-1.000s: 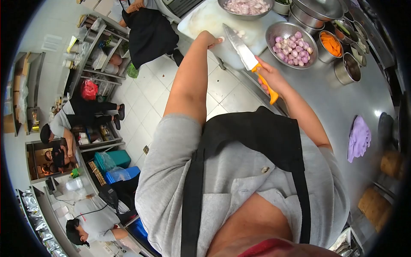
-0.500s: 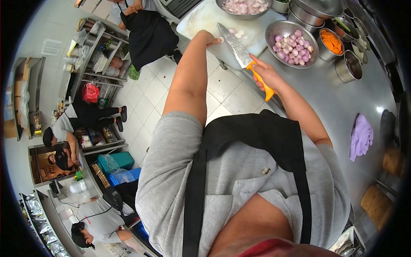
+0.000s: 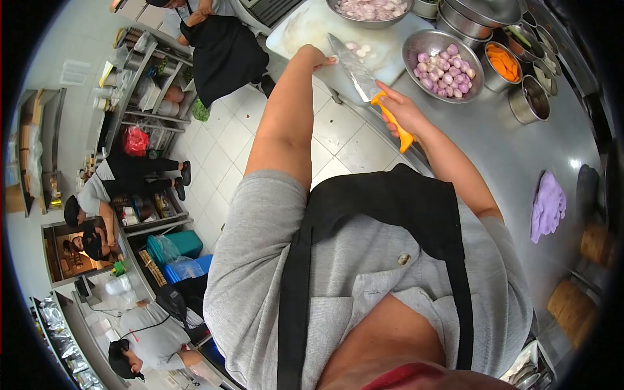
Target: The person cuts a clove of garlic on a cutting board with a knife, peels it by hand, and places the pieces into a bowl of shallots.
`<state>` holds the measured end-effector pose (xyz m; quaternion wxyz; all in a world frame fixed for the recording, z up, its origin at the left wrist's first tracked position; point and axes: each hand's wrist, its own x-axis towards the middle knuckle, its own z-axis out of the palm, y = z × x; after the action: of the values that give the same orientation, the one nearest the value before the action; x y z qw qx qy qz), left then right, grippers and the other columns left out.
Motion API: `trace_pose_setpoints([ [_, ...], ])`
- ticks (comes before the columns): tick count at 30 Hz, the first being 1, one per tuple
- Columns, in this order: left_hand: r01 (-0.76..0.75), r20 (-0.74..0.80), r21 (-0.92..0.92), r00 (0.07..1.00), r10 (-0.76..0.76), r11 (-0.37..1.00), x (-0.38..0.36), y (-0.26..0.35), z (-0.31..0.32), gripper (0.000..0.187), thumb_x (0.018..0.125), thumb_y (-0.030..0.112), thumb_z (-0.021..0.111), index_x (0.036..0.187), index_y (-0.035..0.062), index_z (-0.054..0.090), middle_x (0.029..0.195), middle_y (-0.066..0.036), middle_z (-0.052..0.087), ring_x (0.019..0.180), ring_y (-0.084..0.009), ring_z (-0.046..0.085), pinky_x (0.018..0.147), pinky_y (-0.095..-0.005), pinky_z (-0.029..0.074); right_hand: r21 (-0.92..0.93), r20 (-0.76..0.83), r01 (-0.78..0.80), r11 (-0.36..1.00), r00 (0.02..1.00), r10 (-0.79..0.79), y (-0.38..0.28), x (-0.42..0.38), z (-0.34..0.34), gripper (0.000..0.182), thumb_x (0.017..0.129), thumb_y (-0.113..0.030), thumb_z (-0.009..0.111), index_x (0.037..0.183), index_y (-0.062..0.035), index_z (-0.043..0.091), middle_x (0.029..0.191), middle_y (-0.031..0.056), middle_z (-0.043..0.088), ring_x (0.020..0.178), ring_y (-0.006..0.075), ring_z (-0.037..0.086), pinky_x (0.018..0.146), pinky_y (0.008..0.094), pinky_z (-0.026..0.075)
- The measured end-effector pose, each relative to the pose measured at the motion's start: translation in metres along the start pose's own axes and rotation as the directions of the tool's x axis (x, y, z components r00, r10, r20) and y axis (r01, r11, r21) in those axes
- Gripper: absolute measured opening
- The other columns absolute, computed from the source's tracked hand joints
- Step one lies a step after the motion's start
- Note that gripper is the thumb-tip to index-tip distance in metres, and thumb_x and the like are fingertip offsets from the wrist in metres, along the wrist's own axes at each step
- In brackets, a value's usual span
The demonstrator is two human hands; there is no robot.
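Note:
My right hand (image 3: 402,112) is wrapped round the orange handle of a large knife (image 3: 354,70), whose blade lies over a white cutting board (image 3: 296,34). Near the blade's tip is my left hand (image 3: 316,57) at the board's edge, its fingers partly hidden and pointing toward the blade. A few pale shallot pieces (image 3: 359,49) lie on the board just beyond the knife. To the right, a metal bowl (image 3: 409,60) holds purple shallots (image 3: 447,73). A second bowl (image 3: 372,25) with peeled, cut shallots stands at the board's far side.
Carrots (image 3: 504,63) fill a metal container on the steel counter (image 3: 494,153), beside a metal pot (image 3: 528,104) and stacked pans. A purple cloth (image 3: 548,207) lies further right. One person in a black apron (image 3: 229,58) stands across the aisle; other people are at the left.
The view has shifted very slightly. My hands and the knife keep nearly the same place on the board.

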<state>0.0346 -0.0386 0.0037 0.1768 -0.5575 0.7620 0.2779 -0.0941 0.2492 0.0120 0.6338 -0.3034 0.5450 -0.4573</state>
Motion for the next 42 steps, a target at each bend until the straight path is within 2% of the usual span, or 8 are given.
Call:
trace_pose_setpoints([
  [24,-0.016,-0.018,-0.184,1.0,0.013,0.983,0.006,-0.014,0.003,0.061,0.067,0.062,0.072,0.054,0.0073,0.05,0.057,-0.002,0.052,0.051,-0.0156,0.045,0.051,-0.0334,0.04,-0.266,0.097,-0.031,0.963,0.994,0.059,-0.014,-0.027,-0.018,0.05,0.095,-0.023,0.04,0.144,-0.0226,0.031,0.063,0.0003,0.045,0.044,0.007,0.042,0.038,0.0238,0.038],
  [26,-0.004,-0.065,-0.12,0.998,-0.004,0.993,0.002,-0.01,0.002,0.05,0.067,0.045,0.08,0.054,0.0055,0.053,0.048,-0.002,0.047,0.04,-0.0135,0.041,0.041,-0.0327,0.036,-0.299,0.073,-0.057,0.953,0.994,0.082,-0.023,-0.039,-0.021,0.05,0.095,-0.023,0.041,0.143,-0.0232,0.031,0.063,0.0003,0.046,0.044,0.0071,0.042,0.038,0.0237,0.038],
  [30,-0.159,-0.147,-0.029,0.977,0.154,0.987,0.009,-0.01,0.012,0.036,0.07,0.035,0.079,0.065,0.0052,0.06,0.055,-0.005,0.056,0.047,-0.0151,0.05,0.047,-0.0327,0.042,-0.247,-0.087,-0.037,0.968,0.996,0.016,-0.016,-0.037,-0.033,0.05,0.095,-0.023,0.043,0.143,-0.0253,0.031,0.064,0.0005,0.046,0.044,0.0074,0.043,0.038,0.0237,0.038],
  [32,-0.414,-0.458,-0.003,0.81,0.367,0.91,0.008,-0.009,0.023,0.019,0.075,0.024,0.074,0.077,0.0072,0.065,0.068,-0.007,0.064,0.062,-0.0169,0.059,0.058,-0.0306,0.047,-0.237,-0.08,-0.015,0.971,0.997,-0.004,-0.013,-0.031,-0.037,0.051,0.095,-0.023,0.043,0.144,-0.0254,0.031,0.064,0.0004,0.047,0.044,0.0075,0.043,0.038,0.0238,0.038],
  [35,-0.524,-0.259,0.083,0.81,0.526,0.848,-0.003,0.002,0.011,0.014,0.075,0.018,0.07,0.087,0.011,0.069,0.084,-0.007,0.068,0.077,-0.0196,0.062,0.07,-0.0312,0.049,-0.233,-0.071,0.006,0.973,0.997,-0.023,-0.01,-0.028,-0.032,0.051,0.096,-0.024,0.044,0.144,-0.0255,0.029,0.063,-0.0008,0.046,0.043,0.0058,0.041,0.038,0.0208,0.037],
  [39,-0.562,-0.319,0.051,0.774,0.547,0.826,-0.023,0.004,0.0,0.014,0.075,0.011,0.071,0.089,0.0078,0.068,0.078,-0.008,0.066,0.077,-0.0175,0.062,0.067,-0.0297,0.049,-0.154,-0.056,0.041,0.987,0.997,-0.05,-0.008,-0.027,-0.026,0.051,0.096,-0.024,0.044,0.144,-0.0255,0.028,0.064,-0.0008,0.046,0.044,0.0057,0.041,0.038,0.0211,0.037],
  [41,-0.566,-0.578,-0.263,0.741,0.342,0.781,-0.017,-0.01,0.008,0.019,0.074,0.012,0.073,0.09,0.0046,0.067,0.079,-0.009,0.066,0.078,-0.0177,0.062,0.068,-0.031,0.049,-0.131,-0.057,0.053,0.99,0.997,-0.061,-0.007,-0.027,-0.023,0.051,0.096,-0.024,0.044,0.144,-0.0258,0.028,0.064,-0.0008,0.046,0.045,0.0057,0.042,0.039,0.0212,0.037],
  [42,-0.462,-0.575,-0.174,0.764,0.291,0.87,-0.018,-0.013,0.007,0.031,0.07,0.024,0.078,0.089,0.0019,0.066,0.081,-0.01,0.066,0.078,-0.0183,0.062,0.068,-0.032,0.049,-0.122,-0.03,0.046,0.992,0.998,-0.05,-0.007,-0.028,-0.023,0.051,0.095,-0.024,0.044,0.144,-0.0263,0.029,0.065,-0.0002,0.047,0.045,0.0063,0.042,0.039,0.0222,0.038],
])
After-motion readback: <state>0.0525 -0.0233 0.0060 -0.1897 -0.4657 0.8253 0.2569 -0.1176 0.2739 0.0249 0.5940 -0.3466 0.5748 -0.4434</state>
